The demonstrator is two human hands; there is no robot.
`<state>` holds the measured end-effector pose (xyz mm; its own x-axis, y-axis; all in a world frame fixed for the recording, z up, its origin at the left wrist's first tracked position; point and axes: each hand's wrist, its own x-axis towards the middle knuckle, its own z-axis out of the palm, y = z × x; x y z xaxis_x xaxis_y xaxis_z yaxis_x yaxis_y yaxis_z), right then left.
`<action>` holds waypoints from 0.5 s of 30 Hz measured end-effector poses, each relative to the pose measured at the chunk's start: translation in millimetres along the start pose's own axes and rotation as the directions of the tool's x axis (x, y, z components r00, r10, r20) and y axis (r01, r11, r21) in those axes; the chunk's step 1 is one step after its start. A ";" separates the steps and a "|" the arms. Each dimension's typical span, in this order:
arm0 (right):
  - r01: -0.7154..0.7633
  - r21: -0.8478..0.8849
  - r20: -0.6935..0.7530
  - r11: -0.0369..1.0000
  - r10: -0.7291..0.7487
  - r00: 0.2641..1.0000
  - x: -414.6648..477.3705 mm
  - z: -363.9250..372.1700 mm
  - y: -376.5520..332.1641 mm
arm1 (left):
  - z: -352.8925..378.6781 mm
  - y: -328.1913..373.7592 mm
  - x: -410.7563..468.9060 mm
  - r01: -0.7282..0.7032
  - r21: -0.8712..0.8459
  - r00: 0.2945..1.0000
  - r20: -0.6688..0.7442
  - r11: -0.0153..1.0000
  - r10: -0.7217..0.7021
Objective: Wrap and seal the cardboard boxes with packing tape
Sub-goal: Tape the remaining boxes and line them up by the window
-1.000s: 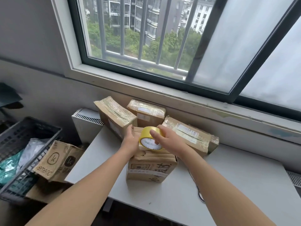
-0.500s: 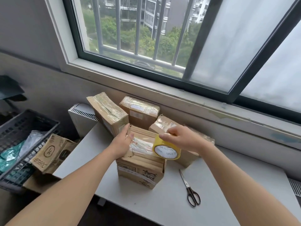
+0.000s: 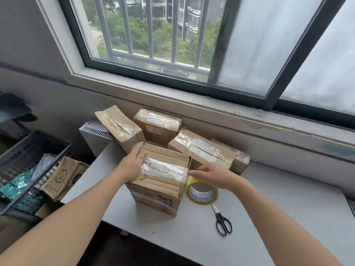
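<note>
In the head view, a white table (image 3: 269, 217) is seen below a barred window (image 3: 284, 73), with grey walls around. The box (image 3: 159, 191) being taped stands at the table's front edge. A clear strip is laid across its top. Its left top edge is gripped by the left hand (image 3: 130, 166), fingers curled over it. Just right of the box, one yellow roll (image 3: 202, 194), printed "MADE IN CHINA", is clasped from above by the right hand (image 3: 213, 175). One pair of scissors (image 3: 222, 223) lies right of the box. At least three taped boxes (image 3: 157, 123) are stacked behind it. Left of it, off the table, a carton (image 3: 63, 175) marked with a circled "k" leans on a dark crate (image 3: 28, 150).
</note>
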<state>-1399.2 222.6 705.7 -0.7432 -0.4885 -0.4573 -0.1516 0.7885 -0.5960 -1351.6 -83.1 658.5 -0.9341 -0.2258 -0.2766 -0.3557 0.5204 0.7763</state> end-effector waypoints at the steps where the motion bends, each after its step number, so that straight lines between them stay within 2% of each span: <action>1: -0.005 0.000 0.002 1.000 0.005 1.000 -0.4 -0.9 -1.1 | 0.1 1.3 -1.2 0.004 0.006 1.000 -0.002 1.000 -0.004; 5: 0.042 -0.050 -0.015 0.998 -0.043 0.999 -5.2 -13.1 -11.4 | 0.8 2.6 -1.5 0.018 0.016 1.000 0.002 1.000 -0.018; 9: 0.044 0.001 -0.056 0.999 -0.044 0.997 -9.9 -25.0 -15.7 | 0.3 -0.6 -0.6 0.009 0.020 1.000 0.021 1.000 -0.010; 15: 0.083 -0.029 -0.215 0.996 -0.087 0.973 -15.0 -42.0 -43.2 | 2.4 2.6 1.0 0.000 -0.013 0.999 0.038 1.000 0.001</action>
<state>-1408.9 211.6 766.1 -0.8500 -0.4633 -0.2507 -0.2316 0.7561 -0.6121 -1353.6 -80.0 658.9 -0.9348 -0.1943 -0.2973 -0.3552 0.5094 0.7838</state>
